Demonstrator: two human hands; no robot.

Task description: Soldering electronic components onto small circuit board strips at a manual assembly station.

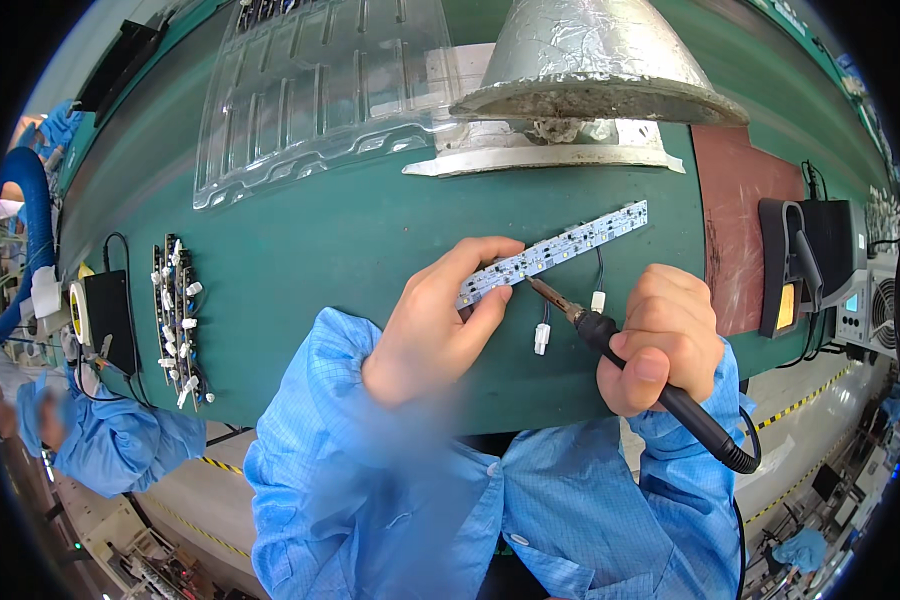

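Observation:
A long, narrow white circuit board (580, 241) dotted with small components slants up to the right above the green mat. My left hand (440, 310) pinches its lower left end between thumb and fingers. Two short dark leads with white connectors (541, 338) hang from the board. My right hand (665, 340) is closed around the black handle of a soldering iron (597, 328). The iron's tip meets the lower edge of the board near my left fingertips, or lies just beside it; I cannot tell which.
A silvery fume hood (600, 60) stands at the back, beside clear plastic trays (320, 90). Several boards with white connectors (178, 320) lie at left near a black box (110, 320). A soldering iron stand (785, 265) is on the right. Another person's blue sleeve (130, 435) shows far left.

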